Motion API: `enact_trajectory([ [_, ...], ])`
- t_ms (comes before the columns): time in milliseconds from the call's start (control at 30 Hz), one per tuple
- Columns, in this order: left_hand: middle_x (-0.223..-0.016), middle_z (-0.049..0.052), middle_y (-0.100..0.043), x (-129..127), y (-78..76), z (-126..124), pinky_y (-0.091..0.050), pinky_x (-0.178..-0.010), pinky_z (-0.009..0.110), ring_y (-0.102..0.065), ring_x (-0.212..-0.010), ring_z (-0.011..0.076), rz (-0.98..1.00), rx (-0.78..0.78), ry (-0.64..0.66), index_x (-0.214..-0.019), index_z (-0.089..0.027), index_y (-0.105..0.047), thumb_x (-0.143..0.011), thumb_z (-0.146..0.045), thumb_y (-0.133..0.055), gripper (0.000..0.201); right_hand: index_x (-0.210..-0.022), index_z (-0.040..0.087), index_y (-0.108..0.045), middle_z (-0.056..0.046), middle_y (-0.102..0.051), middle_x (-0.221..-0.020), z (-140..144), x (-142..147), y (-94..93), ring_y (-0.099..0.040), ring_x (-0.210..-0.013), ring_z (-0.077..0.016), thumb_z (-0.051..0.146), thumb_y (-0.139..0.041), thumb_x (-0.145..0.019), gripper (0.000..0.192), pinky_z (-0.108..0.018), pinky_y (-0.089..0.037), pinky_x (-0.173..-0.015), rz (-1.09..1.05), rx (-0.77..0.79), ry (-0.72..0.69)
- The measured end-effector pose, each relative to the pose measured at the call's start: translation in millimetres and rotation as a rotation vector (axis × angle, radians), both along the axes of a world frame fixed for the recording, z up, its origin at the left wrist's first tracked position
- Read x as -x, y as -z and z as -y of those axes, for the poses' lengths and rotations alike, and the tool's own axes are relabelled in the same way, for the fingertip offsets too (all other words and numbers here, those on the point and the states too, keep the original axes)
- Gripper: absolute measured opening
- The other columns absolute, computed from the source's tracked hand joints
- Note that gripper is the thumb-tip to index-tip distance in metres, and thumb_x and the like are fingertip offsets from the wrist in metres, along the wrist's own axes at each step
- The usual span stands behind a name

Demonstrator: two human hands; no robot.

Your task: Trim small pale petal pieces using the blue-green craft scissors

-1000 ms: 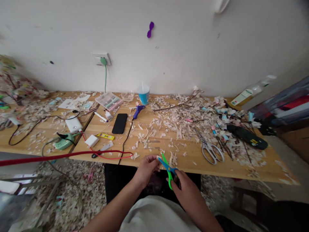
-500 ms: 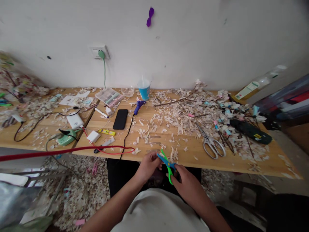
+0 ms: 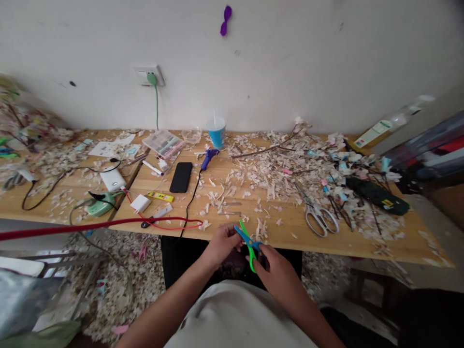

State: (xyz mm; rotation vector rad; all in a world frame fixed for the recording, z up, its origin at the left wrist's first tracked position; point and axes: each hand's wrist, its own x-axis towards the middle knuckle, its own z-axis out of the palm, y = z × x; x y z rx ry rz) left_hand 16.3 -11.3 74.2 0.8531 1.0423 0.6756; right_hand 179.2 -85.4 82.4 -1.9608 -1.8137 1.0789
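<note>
Scissors (image 3: 248,241), green and blue with blades parted, sit at the desk's (image 3: 319,244) near edge in the right hand (image 3: 277,268), its grip closed round the handles. The left hand (image 3: 221,244) pinches something small at the blades, too small to identify. Cutting well probably means keeping fingertips clear. Two pairs of scissors show; the other, grey scissors (image 3: 317,215), lies among scraps.

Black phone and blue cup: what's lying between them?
Head view: the blue glue gun with its black cord lies between the black phone and the blue cup, amid paper scraps.
</note>
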Motion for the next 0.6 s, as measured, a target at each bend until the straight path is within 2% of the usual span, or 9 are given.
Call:
enact_trajectory([
  [233, -0.06, -0.002, -0.06, 7.2, -5.0, -0.4, -0.042, -0.052, 0.021, -0.053, -0.049, 0.0091, -0.082, -0.082, 0.019, -0.08, -0.015, -0.064, -0.077, -0.039, -0.066, 0.025, -0.103, 0.018, -0.059, -0.007, -0.064, -0.094, 3.2, -4.9, 1.5, -0.06, -0.087, -0.0221, 0.031, -0.049, -0.084, 0.026, -0.031, -0.044, -0.078, 0.036, -0.022, 0.0],
  [400, -0.066, 0.0, -0.061, 6.1, -9.8, 5.9, -0.045, -0.054, 0.023, -0.054, -0.055, 0.0105, -0.16, -0.134, 0.087, -0.075, -0.015, -0.063, -0.08, -0.038, -0.061, 0.023, -0.109, 0.019, -0.059, -0.008, -0.065, -0.101, 2.4, -4.3, -4.3, -0.061, -0.092, -0.0224, 0.031, -0.049, -0.085, 0.03, -0.031, -0.043, -0.081, -0.004, 0.017, 0.02],
  [500, -0.066, 0.0, -0.06, 4.9, -9.4, 7.6, -0.046, -0.054, 0.023, -0.054, -0.055, 0.0106, -0.192, -0.136, 0.087, -0.073, -0.015, -0.062, -0.082, -0.038, -0.058, 0.025, -0.106, 0.019, -0.061, -0.01, -0.066, -0.106, 2.3, -3.3, -4.7, -0.062, -0.097, -0.0245, 0.032, -0.048, -0.086, 0.027, -0.032, -0.043, -0.083, -0.003, 0.041, 0.01],
  [600, -0.068, 0.001, -0.061, 3.5, -5.0, 7.1, -0.046, -0.053, 0.022, -0.054, -0.055, 0.01, -0.141, -0.111, 0.068, -0.073, -0.014, -0.062, -0.08, -0.041, -0.061, 0.028, -0.104, 0.019, -0.062, -0.01, -0.067, -0.104, 3.3, -2.5, -1.7, -0.062, -0.098, -0.0255, 0.031, -0.048, -0.087, 0.025, -0.032, -0.043, -0.083, 0.005, 0.057, 0.017],
])
